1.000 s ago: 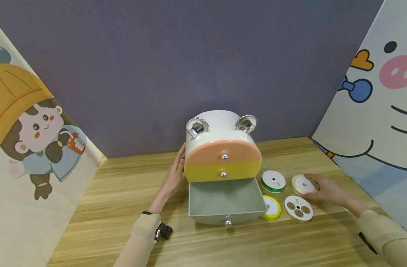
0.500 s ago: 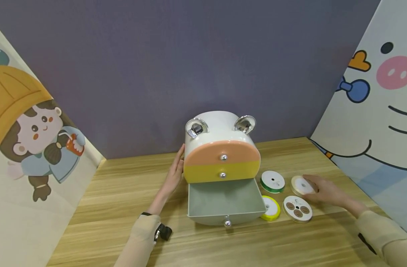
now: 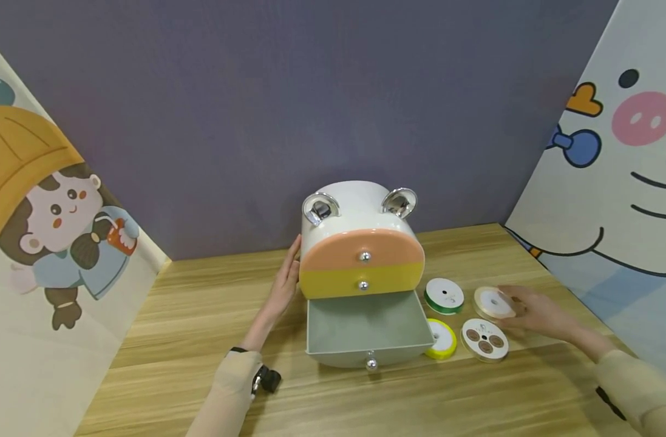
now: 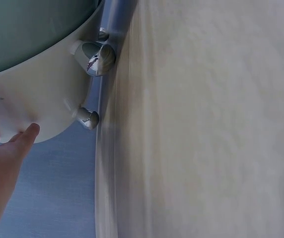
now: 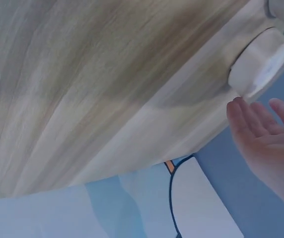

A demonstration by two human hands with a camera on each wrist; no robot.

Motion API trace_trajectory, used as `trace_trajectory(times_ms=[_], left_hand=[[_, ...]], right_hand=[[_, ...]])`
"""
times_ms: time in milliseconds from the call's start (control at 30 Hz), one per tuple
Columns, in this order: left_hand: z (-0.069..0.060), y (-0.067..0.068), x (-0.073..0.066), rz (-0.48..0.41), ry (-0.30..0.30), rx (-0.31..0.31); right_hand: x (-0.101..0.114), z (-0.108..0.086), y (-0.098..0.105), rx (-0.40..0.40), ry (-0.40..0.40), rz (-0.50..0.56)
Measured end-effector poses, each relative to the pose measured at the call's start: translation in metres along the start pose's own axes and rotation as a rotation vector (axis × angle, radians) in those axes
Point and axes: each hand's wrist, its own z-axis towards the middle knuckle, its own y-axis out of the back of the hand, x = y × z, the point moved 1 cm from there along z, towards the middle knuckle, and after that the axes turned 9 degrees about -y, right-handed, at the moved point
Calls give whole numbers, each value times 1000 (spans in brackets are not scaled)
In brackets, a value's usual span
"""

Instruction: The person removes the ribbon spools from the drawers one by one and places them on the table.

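A white drawer box (image 3: 360,206) with silver ears stands in the middle of the table, its lowest grey-green drawer (image 3: 371,325) pulled out. My left hand (image 3: 282,288) rests with extended fingers against the box's left side, and its fingertips touch the white wall in the left wrist view. To the right, my right hand (image 3: 537,312) is beside a cream ribbon spool (image 3: 490,302). The right wrist view has its relaxed fingers (image 5: 246,119) just short of that spool, not curled round it. Near it lie a green ribbon spool (image 3: 444,294), a yellow one (image 3: 442,340) and a brown-dotted one (image 3: 482,341).
The wooden table (image 3: 212,340) meets a dark grey-blue wall (image 3: 245,152) behind the box. Cartoon-printed panels flank it on both sides. Silver knobs (image 3: 363,285) stick out of the drawer fronts, including the open one.
My right hand has drawn back slightly to the right from the cream spool. The left hand stays against the box, and the spools lie as before. The head view has shifted a little.
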Motion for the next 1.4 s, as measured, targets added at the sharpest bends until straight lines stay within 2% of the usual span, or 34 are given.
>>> trace_trajectory(times_ms=[200, 600, 667, 767, 900, 1067, 1167, 1267, 1400], left_hand=[[-1, 1, -1, 12, -28, 4], [-2, 1, -3, 18, -1, -7], [-2, 1, -6, 16, 10, -7], [-2, 1, -19, 17, 19, 6], [-3, 0, -37, 28, 18, 25], [-2, 1, -39, 22, 14, 31], [-2, 1, -37, 19, 17, 33], [-2, 2, -36, 21, 24, 28], [-2, 2, -35, 29, 38, 28]], right_hand=[[10, -9, 4, 12, 2, 32], [54, -24, 2, -38, 167, -40], [61, -27, -1, -73, 213, -67], [69, -31, -7, -109, 268, -81], [78, -35, -15, -109, 337, -7], [88, -39, -24, -92, 442, 45], [94, -43, -28, -73, 448, 37], [100, -48, -34, -25, 439, 102], [108, -56, -43, -10, 445, 158]])
